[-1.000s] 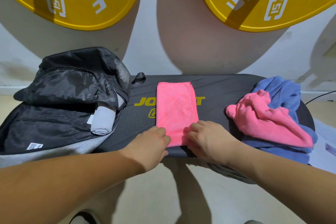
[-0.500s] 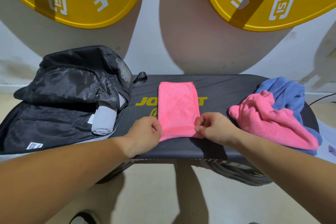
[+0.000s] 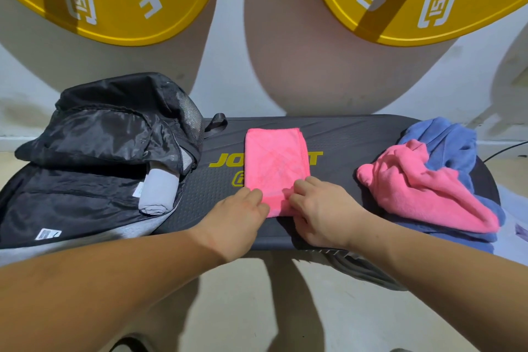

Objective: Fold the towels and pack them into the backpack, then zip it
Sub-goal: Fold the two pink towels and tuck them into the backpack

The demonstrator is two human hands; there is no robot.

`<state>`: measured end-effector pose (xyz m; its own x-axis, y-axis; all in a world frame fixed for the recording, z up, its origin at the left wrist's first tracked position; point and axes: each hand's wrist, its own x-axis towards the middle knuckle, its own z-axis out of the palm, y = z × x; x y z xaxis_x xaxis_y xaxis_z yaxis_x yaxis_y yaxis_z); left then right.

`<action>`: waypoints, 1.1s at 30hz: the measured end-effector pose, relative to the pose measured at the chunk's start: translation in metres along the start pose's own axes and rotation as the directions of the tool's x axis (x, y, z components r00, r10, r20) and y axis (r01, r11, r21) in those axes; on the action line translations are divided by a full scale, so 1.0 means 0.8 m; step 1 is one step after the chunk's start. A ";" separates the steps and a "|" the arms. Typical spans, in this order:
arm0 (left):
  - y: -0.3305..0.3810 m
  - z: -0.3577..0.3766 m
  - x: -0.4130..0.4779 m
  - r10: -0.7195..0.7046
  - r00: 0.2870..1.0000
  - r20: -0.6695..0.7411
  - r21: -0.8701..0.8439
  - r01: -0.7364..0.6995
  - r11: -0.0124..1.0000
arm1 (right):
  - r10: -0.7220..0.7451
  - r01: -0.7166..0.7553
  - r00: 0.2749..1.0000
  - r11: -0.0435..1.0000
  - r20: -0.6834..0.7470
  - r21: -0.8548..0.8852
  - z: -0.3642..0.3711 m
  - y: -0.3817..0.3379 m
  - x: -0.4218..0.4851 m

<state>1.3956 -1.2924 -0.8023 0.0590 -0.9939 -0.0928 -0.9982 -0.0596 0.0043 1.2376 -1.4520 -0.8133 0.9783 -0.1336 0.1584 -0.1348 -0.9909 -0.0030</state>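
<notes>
2 hands pinch the near edge of the pink towel (image 3: 275,163), which lies folded on the board (image 3: 357,137): left hand (image 3: 243,216) and right hand (image 3: 321,208) at its corners; backpack (image 3: 94,151) lies open at left; uneven lifting could skew the fold or drag it off the edge.

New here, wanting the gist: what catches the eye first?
A folded pink towel lies centred on the black board, left hand and right hand at its near end. An open black backpack sits left, holding a grey roll; crumpled pink and blue towels are heaped right.
</notes>
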 end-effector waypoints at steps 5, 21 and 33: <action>-0.009 0.011 0.000 0.097 0.991 -0.090 0.009 -0.097 0.995 | -0.028 0.032 0.999 0.995 0.039 -0.094 0.004 0.006 -0.001; -0.022 -0.015 0.019 -0.258 0.961 0.100 -0.567 0.268 0.779 | 0.333 -0.564 0.766 0.759 0.549 0.327 -0.045 0.013 0.031; -0.018 -0.027 0.019 -0.018 0.998 0.057 -0.196 0.029 0.980 | 0.414 -0.534 0.706 0.844 0.574 0.048 -0.060 0.001 0.042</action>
<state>1.4110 -1.3089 -0.7827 0.0765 -0.9858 -0.1493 -0.9749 -0.1053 0.1962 1.2628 -1.4564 -0.7607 0.7256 -0.5156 -0.4558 -0.6286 -0.7661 -0.1341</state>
